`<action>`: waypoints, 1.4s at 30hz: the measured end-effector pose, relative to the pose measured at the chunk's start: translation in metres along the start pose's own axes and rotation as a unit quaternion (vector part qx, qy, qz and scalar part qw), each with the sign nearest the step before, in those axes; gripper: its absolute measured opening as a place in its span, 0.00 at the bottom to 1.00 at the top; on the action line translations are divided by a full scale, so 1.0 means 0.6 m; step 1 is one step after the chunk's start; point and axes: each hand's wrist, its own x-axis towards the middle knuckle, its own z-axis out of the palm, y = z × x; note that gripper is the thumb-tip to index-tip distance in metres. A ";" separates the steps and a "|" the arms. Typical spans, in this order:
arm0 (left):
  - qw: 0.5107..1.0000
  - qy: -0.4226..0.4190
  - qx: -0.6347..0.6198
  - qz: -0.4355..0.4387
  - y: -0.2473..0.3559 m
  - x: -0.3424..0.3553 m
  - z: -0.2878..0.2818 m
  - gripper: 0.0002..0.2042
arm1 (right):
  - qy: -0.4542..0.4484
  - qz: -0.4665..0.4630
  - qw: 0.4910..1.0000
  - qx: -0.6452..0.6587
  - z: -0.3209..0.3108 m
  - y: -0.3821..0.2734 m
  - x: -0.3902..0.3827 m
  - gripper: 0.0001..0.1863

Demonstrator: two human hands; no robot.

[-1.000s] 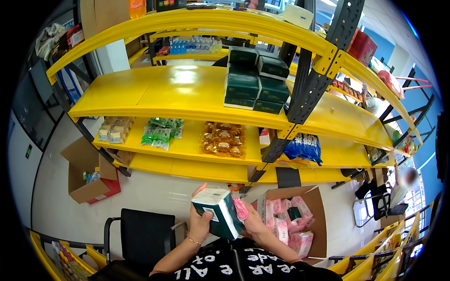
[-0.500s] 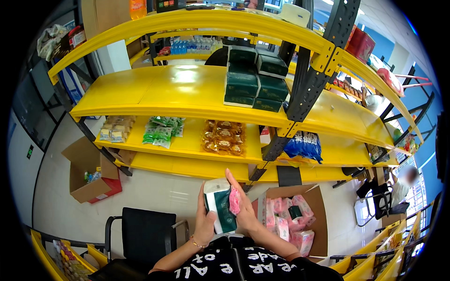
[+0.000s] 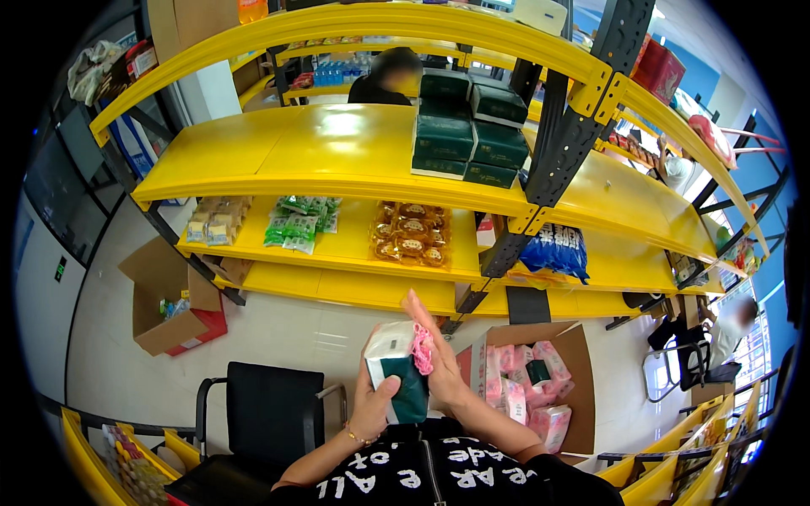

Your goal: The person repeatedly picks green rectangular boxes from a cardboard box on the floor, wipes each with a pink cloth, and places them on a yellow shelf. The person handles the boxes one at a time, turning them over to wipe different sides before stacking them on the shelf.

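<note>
The pack (image 3: 391, 347), at 6 o'clock, now shows more white end, seemingly mid-turn. The left hand (image 3: 371, 406) clamps it; the right hand (image 3: 444, 376), fingers straight, flanks a pink wad (image 3: 422, 348) (cloth, perhaps) at the pack's 3 o'clock, its grip unclear.

- Lower yellow shelf (image 3: 356, 244), left to right: pale packets (image 3: 218, 221), green packets (image 3: 295, 228), golden-brown packs (image 3: 411, 234) (glossy wrapping).
- Right of dark upright (image 3: 504, 251): blue bag (image 3: 555, 250).
- Floor (image 3: 278, 331), left: open carton (image 3: 160, 337), reddish base.
- Lower left: black chair (image 3: 274, 409) with armrests.
</note>
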 end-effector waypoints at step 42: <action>0.998 -0.023 0.016 0.055 -0.009 0.046 -0.002 0.36 | 0.159 0.261 0.889 0.341 0.001 0.054 -0.079 0.29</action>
